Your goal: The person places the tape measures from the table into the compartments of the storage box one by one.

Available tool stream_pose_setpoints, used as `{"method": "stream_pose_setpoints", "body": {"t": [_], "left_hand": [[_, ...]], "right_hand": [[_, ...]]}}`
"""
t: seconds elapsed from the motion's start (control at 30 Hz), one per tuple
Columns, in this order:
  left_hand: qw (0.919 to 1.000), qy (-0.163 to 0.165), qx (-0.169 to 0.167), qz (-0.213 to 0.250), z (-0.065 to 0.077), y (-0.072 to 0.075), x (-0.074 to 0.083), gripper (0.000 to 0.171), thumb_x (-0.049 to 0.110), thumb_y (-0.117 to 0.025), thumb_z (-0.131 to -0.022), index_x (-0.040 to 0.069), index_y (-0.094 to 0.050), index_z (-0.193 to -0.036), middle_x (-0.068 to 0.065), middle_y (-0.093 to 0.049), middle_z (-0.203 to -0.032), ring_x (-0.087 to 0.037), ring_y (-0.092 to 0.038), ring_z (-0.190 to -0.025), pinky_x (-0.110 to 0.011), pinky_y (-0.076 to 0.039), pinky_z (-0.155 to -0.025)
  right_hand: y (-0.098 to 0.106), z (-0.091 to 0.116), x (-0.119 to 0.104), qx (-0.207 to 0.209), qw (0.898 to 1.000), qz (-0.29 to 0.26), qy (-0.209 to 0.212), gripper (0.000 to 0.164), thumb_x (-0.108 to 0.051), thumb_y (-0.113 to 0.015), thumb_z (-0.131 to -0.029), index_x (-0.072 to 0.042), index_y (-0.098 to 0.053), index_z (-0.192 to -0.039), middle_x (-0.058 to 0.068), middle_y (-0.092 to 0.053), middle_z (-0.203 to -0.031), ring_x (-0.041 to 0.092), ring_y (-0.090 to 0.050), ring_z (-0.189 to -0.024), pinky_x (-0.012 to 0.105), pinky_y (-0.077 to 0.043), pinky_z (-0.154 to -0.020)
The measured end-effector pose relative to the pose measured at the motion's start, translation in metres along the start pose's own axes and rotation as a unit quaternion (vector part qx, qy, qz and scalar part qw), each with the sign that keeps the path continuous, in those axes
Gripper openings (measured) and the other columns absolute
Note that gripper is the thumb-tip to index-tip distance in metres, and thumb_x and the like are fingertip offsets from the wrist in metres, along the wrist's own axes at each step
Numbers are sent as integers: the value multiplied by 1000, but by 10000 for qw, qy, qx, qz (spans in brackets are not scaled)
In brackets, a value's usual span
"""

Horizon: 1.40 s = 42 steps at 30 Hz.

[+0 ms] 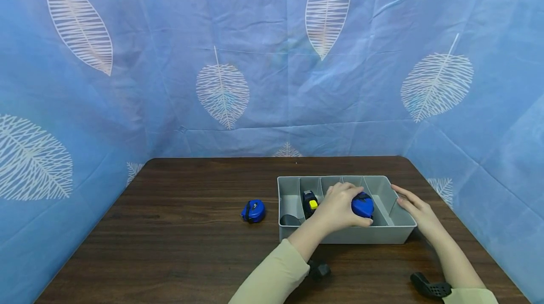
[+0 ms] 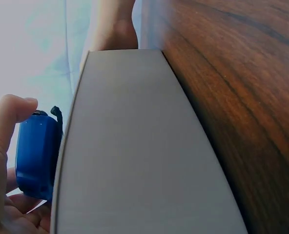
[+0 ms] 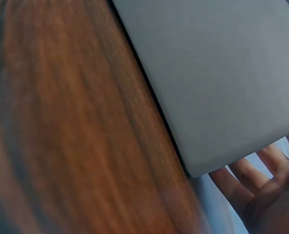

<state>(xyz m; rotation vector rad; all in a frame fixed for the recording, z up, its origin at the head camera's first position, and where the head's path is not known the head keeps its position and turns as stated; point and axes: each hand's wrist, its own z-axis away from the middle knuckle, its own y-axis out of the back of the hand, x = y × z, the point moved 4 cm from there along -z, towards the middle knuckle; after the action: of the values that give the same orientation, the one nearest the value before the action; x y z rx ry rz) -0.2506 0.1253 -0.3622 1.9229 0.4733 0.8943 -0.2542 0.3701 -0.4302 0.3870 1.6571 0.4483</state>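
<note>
My left hand (image 1: 339, 206) grips a blue tape measure (image 1: 363, 206) with a black strap, thumb on one side and fingers on the other. It holds it over the right-middle part of a grey divided box (image 1: 365, 236). In the left wrist view the blue case (image 2: 36, 156) shows beside the box's side wall. My right hand (image 1: 418, 212) touches the box's right end with its fingers extended; in the right wrist view several fingers (image 3: 249, 175) lie along that end. Inside the box is a black object with a yellow part (image 1: 313, 204), perhaps another tape measure.
A second blue tape measure (image 1: 253, 211) lies on the dark wooden table (image 1: 191, 247), left of the box. A dark rounded thing (image 1: 290, 220) sits in the leftmost compartment. Blue leaf-patterned cloth (image 1: 263, 21) hangs behind and at both sides.
</note>
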Motion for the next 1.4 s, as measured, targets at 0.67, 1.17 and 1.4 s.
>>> {"method": "stream_pose_setpoints", "body": {"t": [0.67, 1.17, 1.4], "left_hand": [[9988, -93, -193, -451, -9, -20, 2, 70, 57, -72, -76, 24, -56, -136, 10, -54, -129, -6, -48, -115, -25, -36, -94], [9972, -199, -513, -507, -8, -25, 0, 67, 60, -67, -80, 26, -55, -136, 11, -53, -133, -7, -47, -118, -27, -35, -95], [9961, -376, -539, -595, -10, -26, -2, 51, 55, -62, -86, 28, -62, -129, 14, -57, -128, -5, -49, -115, -25, -34, -95]], "right_hand": [[0, -1, -1, -43, 9999, 11, -118, 60, -39, -40, -103, -11, -23, -153, 33, -16, -150, 56, -19, -130, 73, -21, -93], [0, -1, 0, 14, 9999, 24, -134, 58, -37, -40, -103, -12, -24, -153, 33, -16, -150, 56, -19, -130, 73, -21, -93], [-1, -1, -1, -30, 9999, 26, -119, 59, -38, -40, -103, -12, -22, -153, 32, -15, -151, 57, -18, -130, 74, -21, -92]]}}
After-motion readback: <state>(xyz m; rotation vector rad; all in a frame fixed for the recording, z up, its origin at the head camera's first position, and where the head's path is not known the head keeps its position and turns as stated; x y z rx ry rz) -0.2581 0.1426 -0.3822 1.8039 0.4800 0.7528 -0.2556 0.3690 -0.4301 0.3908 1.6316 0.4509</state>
